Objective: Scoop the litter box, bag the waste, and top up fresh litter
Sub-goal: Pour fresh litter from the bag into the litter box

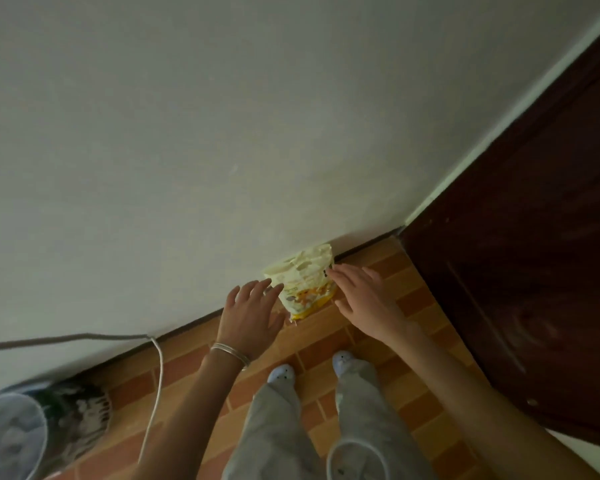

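Note:
A yellow and white litter bag [303,280] stands upright on the brick-patterned floor against the white wall, its top crumpled. My left hand [252,311], with silver bangles on the wrist, reaches toward the bag's left side with fingers spread. My right hand [361,296] reaches toward its right side, fingers apart, fingertips at the bag's upper right edge. Neither hand grips the bag. No litter box or scoop is in view.
A dark brown wooden door [520,271] stands to the right of the bag. A white cord [155,386] hangs down the wall and across the floor at left. A mesh-topped bin with a dark patterned side [49,424] sits at bottom left. My feet are behind the bag.

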`<state>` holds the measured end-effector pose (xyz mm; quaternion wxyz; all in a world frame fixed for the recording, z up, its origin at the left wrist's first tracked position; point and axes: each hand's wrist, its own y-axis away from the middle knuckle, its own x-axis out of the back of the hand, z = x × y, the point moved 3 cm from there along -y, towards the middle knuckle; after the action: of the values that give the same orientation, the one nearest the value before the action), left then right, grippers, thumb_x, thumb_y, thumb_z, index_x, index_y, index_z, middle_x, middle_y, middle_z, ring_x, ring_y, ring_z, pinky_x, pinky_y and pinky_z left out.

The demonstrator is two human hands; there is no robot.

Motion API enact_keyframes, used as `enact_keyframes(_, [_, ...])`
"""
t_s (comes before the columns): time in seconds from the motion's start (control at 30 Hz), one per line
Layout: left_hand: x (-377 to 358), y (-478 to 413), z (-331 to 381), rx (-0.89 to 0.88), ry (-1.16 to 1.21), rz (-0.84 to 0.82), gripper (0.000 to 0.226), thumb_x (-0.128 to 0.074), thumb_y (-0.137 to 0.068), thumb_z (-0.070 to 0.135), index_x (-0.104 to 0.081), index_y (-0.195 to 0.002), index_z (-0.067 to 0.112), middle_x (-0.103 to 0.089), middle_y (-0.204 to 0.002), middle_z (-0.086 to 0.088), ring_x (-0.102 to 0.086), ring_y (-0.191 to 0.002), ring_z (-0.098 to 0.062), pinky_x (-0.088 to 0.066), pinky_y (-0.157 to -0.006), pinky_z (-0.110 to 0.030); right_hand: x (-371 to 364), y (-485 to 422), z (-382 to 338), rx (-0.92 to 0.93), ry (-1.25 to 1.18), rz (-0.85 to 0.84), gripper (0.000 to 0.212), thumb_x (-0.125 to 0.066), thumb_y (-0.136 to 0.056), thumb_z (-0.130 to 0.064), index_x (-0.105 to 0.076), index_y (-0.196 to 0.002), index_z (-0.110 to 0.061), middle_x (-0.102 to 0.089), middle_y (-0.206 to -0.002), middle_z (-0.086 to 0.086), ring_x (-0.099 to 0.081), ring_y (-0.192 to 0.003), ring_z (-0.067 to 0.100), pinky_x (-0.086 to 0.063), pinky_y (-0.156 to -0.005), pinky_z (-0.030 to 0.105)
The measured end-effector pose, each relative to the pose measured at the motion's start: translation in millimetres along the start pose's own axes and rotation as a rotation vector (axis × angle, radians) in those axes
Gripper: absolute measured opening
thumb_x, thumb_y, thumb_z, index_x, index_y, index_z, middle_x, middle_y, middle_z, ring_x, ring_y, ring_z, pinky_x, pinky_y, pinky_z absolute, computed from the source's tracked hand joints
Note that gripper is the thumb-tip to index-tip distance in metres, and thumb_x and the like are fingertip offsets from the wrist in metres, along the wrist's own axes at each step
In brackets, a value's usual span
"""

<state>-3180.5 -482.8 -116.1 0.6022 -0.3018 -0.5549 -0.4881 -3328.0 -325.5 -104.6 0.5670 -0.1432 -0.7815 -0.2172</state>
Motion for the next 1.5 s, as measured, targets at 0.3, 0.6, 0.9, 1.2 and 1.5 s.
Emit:
enact_keyframes(0.3, [-57.6,-48.2,33.1,0.28,0.106,0.004,0.055,-0.034,-0.08,0.047,-0.061,-0.121,0.022,-0.064,-0.12,-0.004,-0.06,-0.109,-0.027,-0.048,-0.09,-0.046,-36.0,-59.3,72.3,0.194,0.06,-0.136,0.056,-0.058,-0.089,-0.023,-0.035,-0.141,-0.02,-0.039,-0.144,-0.001,-0.034,-0.134,0.016,-0.02,-0.112,0.037])
enact_keyframes(0.6, [-187.5,-107.4,19.2,0.485,0.24,0.024,0.055,-0.035,-0.08,0.045,-0.058,-0.124,0.023,-0.062,-0.123,-0.002,-0.059,-0.111,-0.025,-0.047,-0.093,-0.044,-138.3,-124.1,121.1,0.245,0.049,-0.18,0.053,-0.056,-0.091,-0.025,-0.037,-0.14,-0.019,-0.041,-0.143,-0.004,-0.035,-0.133,0.015,-0.023,-0.11,0.032])
enact_keyframes(0.9, [-346.1,-172.6,-40.4,0.463,0.181,0.042,0.062,-0.059,-0.085,0.033,-0.039,-0.142,0.019,-0.042,-0.145,-0.005,-0.039,-0.134,-0.027,-0.03,-0.11,-0.043,-284.0,-208.7,158.9,0.296,0.154,-0.062,0.052,-0.07,-0.08,-0.017,-0.053,-0.128,-0.01,-0.056,-0.128,0.006,-0.051,-0.119,0.023,-0.037,-0.103,0.037])
enact_keyframes(1.2, [-406.6,-202.7,-80.4,0.369,-0.032,-0.093,0.07,-0.046,-0.095,0.038,-0.01,-0.151,0.019,-0.011,-0.158,-0.004,-0.01,-0.145,-0.022,-0.01,-0.117,-0.04,-349.8,-253.1,194.1,0.162,0.239,-0.155,0.057,-0.058,-0.089,-0.031,-0.037,-0.139,-0.012,-0.031,-0.146,0.008,-0.028,-0.134,0.025,-0.024,-0.11,0.036])
enact_keyframes(1.5, [-409.1,-185.0,-67.2,0.324,-0.017,-0.018,0.048,-0.058,-0.087,0.028,-0.048,-0.133,0.018,-0.056,-0.128,-0.003,-0.052,-0.118,-0.022,-0.035,-0.105,-0.041,-359.6,-222.5,194.9,0.27,0.256,-0.17,0.013,-0.069,-0.08,-0.026,-0.068,-0.087,-0.015,-0.036,-0.145,0.007,-0.026,-0.135,0.027,-0.022,-0.112,0.044])
